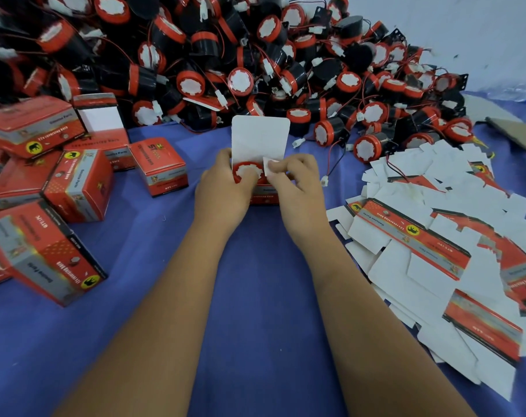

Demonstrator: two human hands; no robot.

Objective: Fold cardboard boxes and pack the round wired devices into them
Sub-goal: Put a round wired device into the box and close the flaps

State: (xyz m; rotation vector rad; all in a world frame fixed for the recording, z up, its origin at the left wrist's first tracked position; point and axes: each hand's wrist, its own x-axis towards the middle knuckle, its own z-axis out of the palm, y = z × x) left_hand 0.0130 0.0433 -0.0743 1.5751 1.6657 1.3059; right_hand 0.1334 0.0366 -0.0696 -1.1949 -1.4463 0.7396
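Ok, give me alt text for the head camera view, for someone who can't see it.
Two hands pack a round device into an open box on a blue cloth; the left hand steadies it, the right hand pinches a side flap. Loose devices behind, packed boxes left, flat boxes right.

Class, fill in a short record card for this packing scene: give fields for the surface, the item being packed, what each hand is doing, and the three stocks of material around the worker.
surface: blue cloth
item in work: open box, lid flap upright, round red device inside
left hand: grips box and device at left side
right hand: pinches small white side flap
far stock: pile of red-and-black wired devices
left stock: folded red boxes
right stock: flat unfolded box blanks
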